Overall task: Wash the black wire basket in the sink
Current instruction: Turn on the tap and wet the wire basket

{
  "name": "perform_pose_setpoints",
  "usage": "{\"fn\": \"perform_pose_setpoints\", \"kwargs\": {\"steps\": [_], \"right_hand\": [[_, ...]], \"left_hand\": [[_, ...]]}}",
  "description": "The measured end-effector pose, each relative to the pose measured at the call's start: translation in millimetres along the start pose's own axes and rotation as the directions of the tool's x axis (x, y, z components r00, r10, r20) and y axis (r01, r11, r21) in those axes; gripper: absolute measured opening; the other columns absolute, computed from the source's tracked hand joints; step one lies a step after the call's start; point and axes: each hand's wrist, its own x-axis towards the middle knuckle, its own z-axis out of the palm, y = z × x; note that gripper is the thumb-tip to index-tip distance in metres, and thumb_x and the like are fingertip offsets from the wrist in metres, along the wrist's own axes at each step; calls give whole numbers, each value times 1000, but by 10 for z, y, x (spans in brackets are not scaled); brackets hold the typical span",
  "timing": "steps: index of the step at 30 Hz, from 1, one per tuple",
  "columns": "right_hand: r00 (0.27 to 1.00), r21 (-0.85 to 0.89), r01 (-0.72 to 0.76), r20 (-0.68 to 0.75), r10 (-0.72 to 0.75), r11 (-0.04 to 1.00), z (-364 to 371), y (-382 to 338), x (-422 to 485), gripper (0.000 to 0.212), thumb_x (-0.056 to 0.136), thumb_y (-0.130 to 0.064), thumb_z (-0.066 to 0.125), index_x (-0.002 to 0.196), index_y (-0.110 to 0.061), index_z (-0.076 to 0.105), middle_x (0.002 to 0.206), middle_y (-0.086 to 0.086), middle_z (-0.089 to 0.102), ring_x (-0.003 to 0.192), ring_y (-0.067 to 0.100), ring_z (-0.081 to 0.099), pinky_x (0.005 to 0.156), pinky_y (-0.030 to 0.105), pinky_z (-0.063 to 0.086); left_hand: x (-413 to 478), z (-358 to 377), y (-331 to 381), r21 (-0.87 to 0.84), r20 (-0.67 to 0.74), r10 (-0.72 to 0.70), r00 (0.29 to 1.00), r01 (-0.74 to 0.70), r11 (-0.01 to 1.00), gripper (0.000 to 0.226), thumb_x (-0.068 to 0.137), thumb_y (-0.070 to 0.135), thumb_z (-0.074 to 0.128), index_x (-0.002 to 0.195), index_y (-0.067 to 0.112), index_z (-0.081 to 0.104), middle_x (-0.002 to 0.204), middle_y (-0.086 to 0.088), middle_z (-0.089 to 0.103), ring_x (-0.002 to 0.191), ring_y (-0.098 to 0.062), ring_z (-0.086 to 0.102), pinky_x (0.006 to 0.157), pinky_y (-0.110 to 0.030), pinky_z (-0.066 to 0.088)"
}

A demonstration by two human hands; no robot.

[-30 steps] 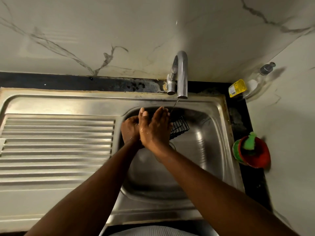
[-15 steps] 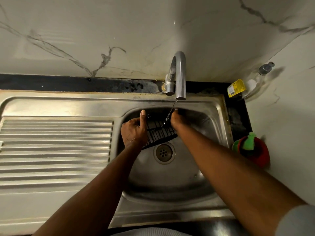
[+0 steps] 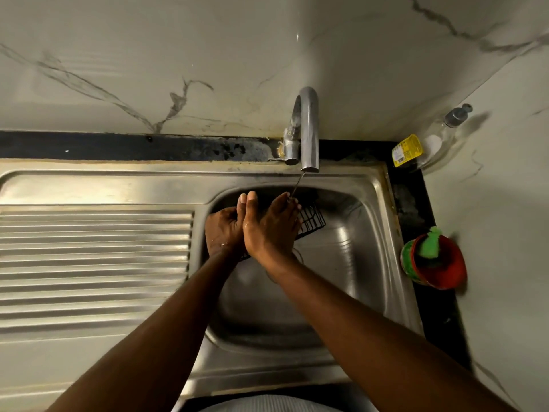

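The black wire basket (image 3: 312,219) is held inside the steel sink (image 3: 359,254), just under the tap (image 3: 309,129); only its right corner shows past my hands. My left hand (image 3: 222,231) grips the basket's left side with the thumb pointing up. Pressed against that hand, my right hand (image 3: 271,230) lies flat over the basket with straight fingers. A thin stream of water (image 3: 298,183) falls from the spout onto the right fingertips. Both hands are wet.
A ribbed steel drainboard (image 3: 95,257) stretches to the left of the basin. At the back right corner stands a clear pump bottle (image 3: 436,138) with a yellow label. A red cup with a green scrubber (image 3: 435,260) sits on the right counter edge. Marble walls close the back and right.
My right hand came back from the basket's far right edge and now lies flat over the wires beside my left hand. The left hand kept its hold.
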Motion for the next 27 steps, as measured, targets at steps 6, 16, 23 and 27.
{"fn": "perform_pose_setpoints", "kwargs": {"steps": [6,16,23,27], "right_hand": [[932,125,-363,50,360,923,-192,304,863,94,99,-74,13,162,-5,20,168,19,17,155,35,19,126,55,11],[921,57,-385,93,379,921,-233,871,1294,61,112,-41,21,137,0,58,144,23,56,132,40,53,110,44,42],[991,-72,-128,33,131,989,-73,526,526,68,109,-48,18,164,-8,6,171,17,3,157,35,4,123,54,16],[999,-110,21,47,-16,994,52,248,-29,75,107,-53,16,163,-5,-1,171,17,-7,158,30,-8,126,56,2]], "left_hand": [[-12,9,36,6,-41,52,998,-52,999,77,99,69,37,45,15,43,42,0,39,40,-20,39,47,-39,34],[-79,47,-62,37,-80,43,996,-40,999,79,100,67,34,48,7,41,43,-7,37,41,-18,34,48,-44,34],[-98,18,-110,69,-73,31,997,-26,997,73,101,64,30,47,16,33,44,-1,31,42,-19,31,47,-46,34],[-105,15,-112,32,-57,1,998,1,999,71,96,68,28,45,20,40,43,2,40,43,-14,38,50,-34,27]]}}
